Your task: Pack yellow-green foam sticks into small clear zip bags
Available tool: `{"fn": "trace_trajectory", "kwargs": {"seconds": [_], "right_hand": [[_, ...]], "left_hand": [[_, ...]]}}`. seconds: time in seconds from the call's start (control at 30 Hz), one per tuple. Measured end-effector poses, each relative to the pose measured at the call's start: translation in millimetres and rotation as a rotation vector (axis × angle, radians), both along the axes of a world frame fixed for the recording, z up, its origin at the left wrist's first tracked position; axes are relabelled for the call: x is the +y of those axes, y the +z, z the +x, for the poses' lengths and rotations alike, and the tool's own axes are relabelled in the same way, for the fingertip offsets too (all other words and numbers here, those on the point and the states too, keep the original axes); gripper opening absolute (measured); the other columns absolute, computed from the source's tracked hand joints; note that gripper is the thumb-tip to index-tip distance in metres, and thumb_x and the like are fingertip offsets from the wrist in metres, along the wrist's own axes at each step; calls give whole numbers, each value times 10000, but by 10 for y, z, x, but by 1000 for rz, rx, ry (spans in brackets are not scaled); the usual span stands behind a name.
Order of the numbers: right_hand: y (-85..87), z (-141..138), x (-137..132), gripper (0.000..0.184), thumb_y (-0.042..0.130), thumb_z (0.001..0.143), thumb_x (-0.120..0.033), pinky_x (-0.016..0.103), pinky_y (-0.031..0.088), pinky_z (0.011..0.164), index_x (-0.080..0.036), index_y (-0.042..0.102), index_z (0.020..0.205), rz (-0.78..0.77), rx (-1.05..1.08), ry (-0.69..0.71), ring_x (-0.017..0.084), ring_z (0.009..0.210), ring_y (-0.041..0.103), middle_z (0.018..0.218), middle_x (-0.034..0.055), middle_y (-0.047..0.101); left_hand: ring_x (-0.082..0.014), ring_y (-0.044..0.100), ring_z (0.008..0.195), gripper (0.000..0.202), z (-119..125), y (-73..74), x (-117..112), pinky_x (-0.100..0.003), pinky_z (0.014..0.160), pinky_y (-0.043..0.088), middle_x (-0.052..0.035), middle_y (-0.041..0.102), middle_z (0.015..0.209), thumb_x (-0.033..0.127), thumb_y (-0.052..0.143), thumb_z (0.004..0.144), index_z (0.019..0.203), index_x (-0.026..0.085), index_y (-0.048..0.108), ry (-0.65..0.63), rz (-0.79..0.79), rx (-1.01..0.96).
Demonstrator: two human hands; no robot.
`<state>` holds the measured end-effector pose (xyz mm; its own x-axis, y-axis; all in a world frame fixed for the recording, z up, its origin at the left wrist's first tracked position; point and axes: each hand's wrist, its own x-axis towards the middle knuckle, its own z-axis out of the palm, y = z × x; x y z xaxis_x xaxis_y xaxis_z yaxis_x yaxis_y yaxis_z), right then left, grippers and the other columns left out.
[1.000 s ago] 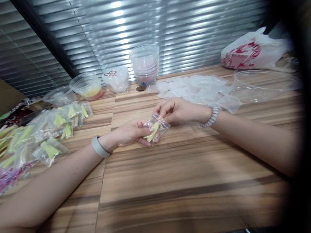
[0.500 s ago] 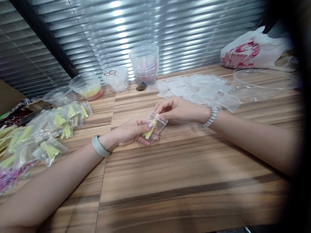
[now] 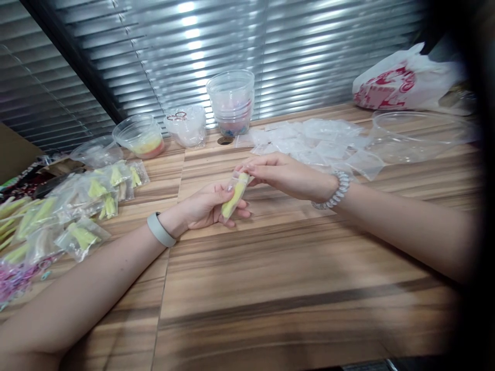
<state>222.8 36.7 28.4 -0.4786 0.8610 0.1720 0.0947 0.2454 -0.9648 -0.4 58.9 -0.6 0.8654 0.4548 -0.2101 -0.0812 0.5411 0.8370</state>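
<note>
Over the middle of the wooden table (image 3: pixel 270 268) I hold a small clear zip bag (image 3: pixel 235 196) with a yellow bundle inside. My left hand (image 3: pixel 209 207) grips the bag between thumb and fingers, near its lower left side. The fingers of my right hand (image 3: pixel 278 174) are closed at the bag's upper end. It looks narrow and tilted, as if folded or seen partly edge-on. What the yellow bundle is made of, I cannot tell.
Filled bags with yellow bundles (image 3: pixel 83 236) lie at the left beside pink and purple pieces (image 3: pixel 19 278). Clear bags (image 3: pixel 309 136) are spread behind my right hand. Stacked plastic tubs (image 3: pixel 231 100), a tub with yellow contents (image 3: pixel 139 136) and a white-and-red carrier bag (image 3: pixel 402 80) stand at the back.
The bag has turned from lying broad and flat to a narrower, upright shape in my hands. My right fingers have shifted slightly left along its upper end.
</note>
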Motion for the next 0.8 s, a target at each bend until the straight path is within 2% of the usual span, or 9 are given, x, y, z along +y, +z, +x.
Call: {"fn": "trace_trajectory", "kwargs": {"seconds": [0.1,0.2,0.27,0.37,0.63,0.73,0.8], "right_hand": [[-16,31,23,251,672,807,-386,322,430,968,-199,725,965,148,-25,48,185,1137,556,1244,55,596],[-26,2,11,228,681,798,-367,292,471,852,-156,705,883,203,-51,51,160,949,611,1022,59,666],[-28,-27,2,255,644,825,-381,270,474,734,-130,678,794,202,-75,4,138,789,601,841,52,662],[-29,-38,7,330,607,849,-412,242,434,637,-120,633,698,197,-116,-64,115,695,557,740,39,623],[-4,5,-14,374,611,852,-439,232,357,555,-124,641,653,116,-144,-123,97,626,488,668,36,574],[-1,20,-17,366,636,836,-418,236,335,535,-124,627,619,120,-137,-188,94,596,461,608,27,537],[-14,40,0,372,647,826,-409,238,321,525,-124,608,590,135,-130,-242,91,574,444,572,21,509]], "left_hand": [[-246,685,921,289,-7,-12,4,-380,802,572,-68,699,875,347,624,886,1110,167,591,-9,-69,-43],[-251,667,979,320,-1,-26,22,-423,927,505,-122,694,937,398,528,937,1093,130,611,-66,-65,-27],[-269,646,1026,436,15,-26,29,-404,924,501,-186,664,1049,463,476,947,1126,87,605,-86,-42,10],[-285,616,1078,569,45,-7,20,-393,904,506,-225,618,1148,544,430,940,1242,74,542,-58,-34,24],[-283,600,1093,702,66,53,-25,-399,920,492,-196,625,1128,667,444,874,1285,102,510,-72,-40,-14],[-278,586,1113,694,64,20,-68,-405,885,515,-158,620,1148,691,391,882,1321,166,501,-3,13,-34],[-283,576,1127,657,67,-11,-115,-405,835,544,-136,603,1191,678,416,880,1320,198,508,104,79,-42]]}}
